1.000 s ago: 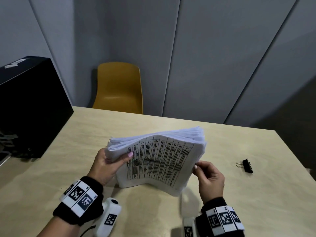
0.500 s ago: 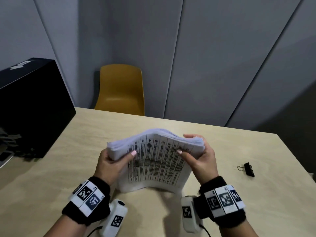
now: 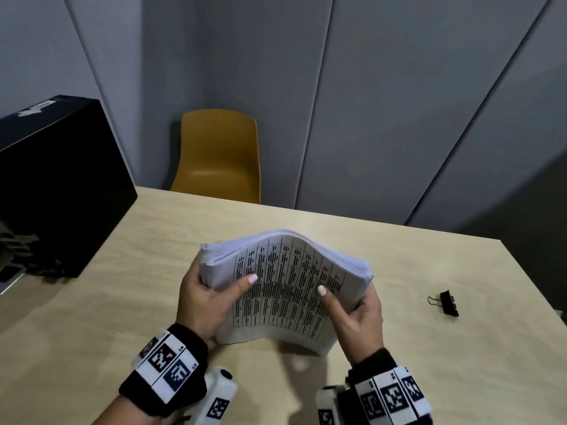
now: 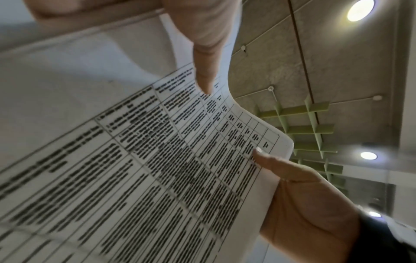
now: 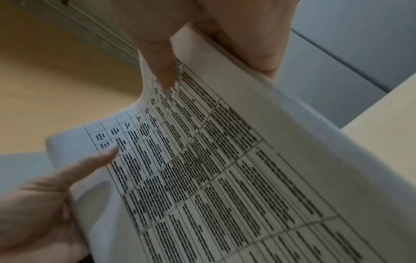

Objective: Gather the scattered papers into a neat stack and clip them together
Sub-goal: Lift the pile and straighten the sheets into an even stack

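Observation:
A thick stack of printed papers stands on its lower edge on the wooden table, bowed toward me with a table of text on the near sheet. My left hand grips its left side, thumb on the front sheet. My right hand grips the right side the same way. The left wrist view shows the stack with both thumbs on the printed sheet, and so does the right wrist view of the stack. A black binder clip lies on the table to the right, apart from both hands.
A large black box sits on the table's left side. A yellow chair stands behind the far edge, against a grey panelled wall. Bare table surface lies between the stack and the clip.
My right hand has moved up from the stack's lower right corner to grip its right side. The stack now bows more, and both hands hold it lower and nearer me.

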